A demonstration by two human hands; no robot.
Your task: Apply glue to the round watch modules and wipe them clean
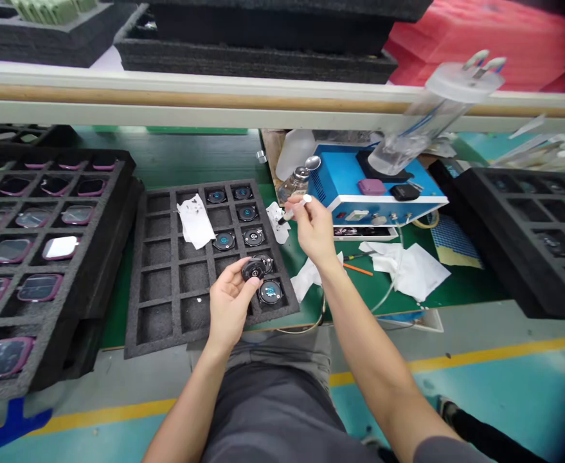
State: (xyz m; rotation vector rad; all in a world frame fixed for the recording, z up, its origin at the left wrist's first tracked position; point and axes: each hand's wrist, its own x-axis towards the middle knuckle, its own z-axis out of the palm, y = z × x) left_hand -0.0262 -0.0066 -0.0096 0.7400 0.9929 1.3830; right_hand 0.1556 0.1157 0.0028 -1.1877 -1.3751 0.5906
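My left hand pinches a round black watch module above the front right part of a grey foam tray. Similar round modules, several with a blue ring mark, sit in the tray's right-hand compartments. My right hand is closed on a slim white stick-like tool with a dark lower end; its exact kind is unclear. Below that dark end lies a crumpled white wipe. Just behind my right fingers stands a small glass bottle with a metal top.
A blue box carries a clear cylinder. White wipes and an orange stick lie in front. Another wipe rests on the tray. Foam trays with purple-framed watch parts stand left, a black tray right. A shelf edge runs overhead.
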